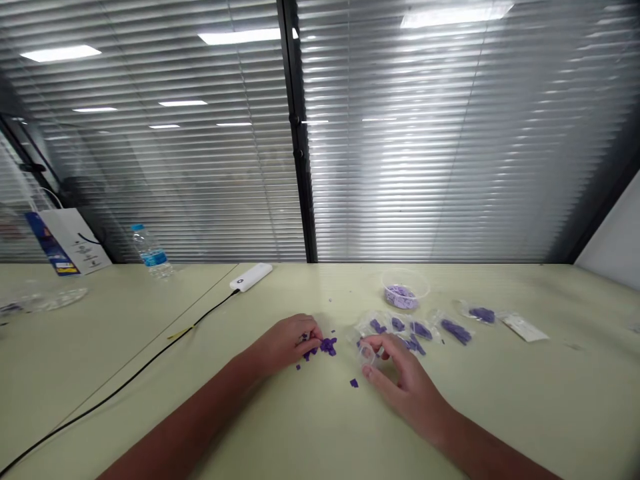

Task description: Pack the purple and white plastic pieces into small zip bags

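My left hand [293, 343] is at a small pile of dark purple flat pieces [328, 346], its fingers curled together. Whatever lies between those fingertips is mostly hidden. A small clear round cup [367, 354] is held by its rim between the thumb and fingers of my right hand [400, 373]. One loose purple piece [354, 383] lies on the table just in front of that cup. Behind my right hand are several clear plastic bags with purple pieces [421, 330] inside.
A clear round tub [401, 295] with lilac pieces stands farther back. Right of the bags lies a white packet [524, 327]. To the left are a white power bank [251, 277] with a black cable [135, 380], a water bottle [153, 253] and a paper bag [75, 240].
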Demonstrator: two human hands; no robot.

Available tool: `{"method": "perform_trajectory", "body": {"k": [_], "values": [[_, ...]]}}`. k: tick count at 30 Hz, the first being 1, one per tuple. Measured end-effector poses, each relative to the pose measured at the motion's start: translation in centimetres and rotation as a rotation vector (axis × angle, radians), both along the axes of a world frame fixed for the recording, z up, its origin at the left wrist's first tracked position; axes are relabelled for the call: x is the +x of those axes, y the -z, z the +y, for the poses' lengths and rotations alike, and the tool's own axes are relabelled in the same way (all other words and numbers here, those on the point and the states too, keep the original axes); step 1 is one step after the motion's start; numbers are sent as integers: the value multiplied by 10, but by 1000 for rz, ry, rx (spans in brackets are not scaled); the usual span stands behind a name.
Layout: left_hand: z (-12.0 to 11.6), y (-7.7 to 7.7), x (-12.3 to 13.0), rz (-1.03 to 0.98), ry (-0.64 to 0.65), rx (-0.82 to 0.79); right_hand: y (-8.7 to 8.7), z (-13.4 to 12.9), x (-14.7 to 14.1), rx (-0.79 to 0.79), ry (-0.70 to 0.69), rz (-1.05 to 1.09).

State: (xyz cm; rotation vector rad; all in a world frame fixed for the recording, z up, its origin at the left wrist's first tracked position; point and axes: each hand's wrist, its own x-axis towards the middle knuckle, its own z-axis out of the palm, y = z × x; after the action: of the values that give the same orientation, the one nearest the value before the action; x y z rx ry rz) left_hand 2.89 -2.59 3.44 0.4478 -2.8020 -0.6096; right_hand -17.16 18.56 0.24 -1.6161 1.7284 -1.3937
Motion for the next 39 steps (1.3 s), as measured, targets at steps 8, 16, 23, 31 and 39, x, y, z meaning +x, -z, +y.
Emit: {"method": "perform_trajectory", "body": {"k": [8, 16, 23, 31, 39], "values": [[53, -1, -13, 327, -70, 419, 5, -5, 8, -42, -92, 106], [70, 1, -18, 411, 6, 338, 5, -4, 8, -44, -125, 25], [72, -3, -16, 423, 68, 371, 6, -5, 8, -58, -118, 41], [65, -3, -9, 217, 188, 54, 5, -4, -3, -109, 113, -63], [79, -5, -15, -21, 432, 3, 8, -7, -9, -71, 149, -85]]}}
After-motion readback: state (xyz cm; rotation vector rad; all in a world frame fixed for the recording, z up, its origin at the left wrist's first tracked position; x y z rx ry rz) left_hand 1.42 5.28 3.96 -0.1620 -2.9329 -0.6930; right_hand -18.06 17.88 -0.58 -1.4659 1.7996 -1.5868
